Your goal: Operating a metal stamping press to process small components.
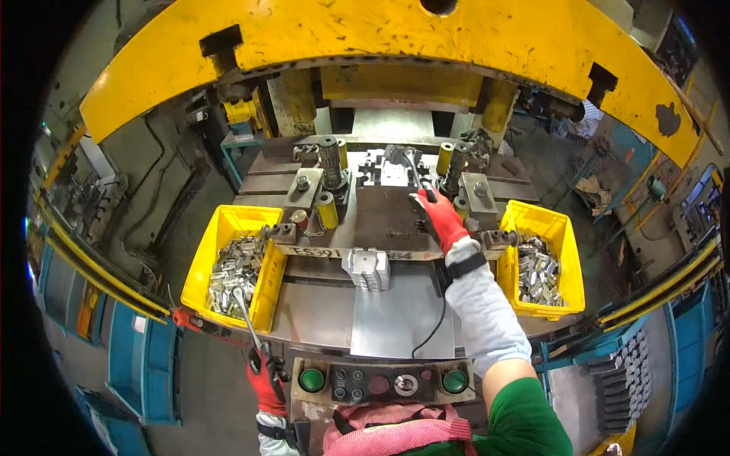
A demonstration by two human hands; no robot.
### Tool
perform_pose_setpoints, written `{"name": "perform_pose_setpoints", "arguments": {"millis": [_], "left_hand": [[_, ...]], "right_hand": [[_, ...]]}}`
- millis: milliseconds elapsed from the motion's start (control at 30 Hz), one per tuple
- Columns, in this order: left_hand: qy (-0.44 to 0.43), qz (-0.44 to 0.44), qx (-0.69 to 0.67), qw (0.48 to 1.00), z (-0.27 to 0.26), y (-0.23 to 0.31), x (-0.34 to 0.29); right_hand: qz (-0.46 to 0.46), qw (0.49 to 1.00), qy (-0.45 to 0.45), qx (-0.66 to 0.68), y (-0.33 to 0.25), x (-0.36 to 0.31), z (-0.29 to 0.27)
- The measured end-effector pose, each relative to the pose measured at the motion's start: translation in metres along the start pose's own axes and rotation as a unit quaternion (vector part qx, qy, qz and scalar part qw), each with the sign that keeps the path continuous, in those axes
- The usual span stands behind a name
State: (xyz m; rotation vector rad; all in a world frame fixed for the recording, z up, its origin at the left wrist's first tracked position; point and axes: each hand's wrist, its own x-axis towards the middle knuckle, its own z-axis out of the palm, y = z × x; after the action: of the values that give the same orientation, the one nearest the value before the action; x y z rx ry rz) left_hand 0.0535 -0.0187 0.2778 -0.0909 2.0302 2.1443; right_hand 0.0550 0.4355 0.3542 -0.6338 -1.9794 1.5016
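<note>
My right hand [442,219], in a red glove, is closed on a long slim metal hand tool [414,169] with a rounded end. That end reaches between the die's posts, beside a bright metal piece [395,176]. Nearer to me, my left hand [268,382], also red-gloved, is closed around a similar silver hand tool [249,323]. The left tool's rounded tip is over the left yellow bin [272,295], which holds small metal pieces [234,266]. A stack of metal parts [368,270] stands between my hands at the die's front edge.
The yellow press beam [365,34] arches overhead. At right stands another yellow bin [578,273] of metal pieces. A control panel [384,384] with two green buttons lies close to me. A bare metal sheet [403,323] covers the table front. A cable [433,334] hangs from my right wrist.
</note>
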Motion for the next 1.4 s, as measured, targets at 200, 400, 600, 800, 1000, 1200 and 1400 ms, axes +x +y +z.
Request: {"name": "perform_pose_setpoints", "arguments": {"millis": [200,400,600,800,1000,1200,1400], "left_hand": [[0.084,-0.018,-0.018,0.996,-0.028,-0.011,-0.021],[0.153,-0.030,0.001,0.988,-0.065,-0.021,-0.033],[0.158,-0.045,0.008,0.986,-0.070,-0.023,-0.032],[0.222,-0.009,-0.056,0.973,-0.060,-0.059,-0.026],[0.178,-0.154,0.049,0.971,-0.068,-0.143,-0.020],[0.057,-0.184,0.300,0.934,-0.110,-0.289,0.049],[0.005,-0.189,0.468,0.863,-0.072,-0.269,0.065]], "right_hand": [[-0.014,0.992,-0.122,-0.009,0.016,0.040,-0.030],[0.164,0.968,-0.178,0.070,-0.033,0.030,-0.047],[0.148,0.970,-0.194,0.007,-0.017,0.059,-0.024],[-0.086,0.995,0.026,-0.038,0.001,-0.015,0.000],[0.002,0.925,0.380,0.016,0.071,-0.251,-0.084],[0.269,0.862,0.427,0.045,0.232,-0.429,-0.131],[0.405,0.882,0.191,-0.148,0.323,-0.426,-0.094]]}}
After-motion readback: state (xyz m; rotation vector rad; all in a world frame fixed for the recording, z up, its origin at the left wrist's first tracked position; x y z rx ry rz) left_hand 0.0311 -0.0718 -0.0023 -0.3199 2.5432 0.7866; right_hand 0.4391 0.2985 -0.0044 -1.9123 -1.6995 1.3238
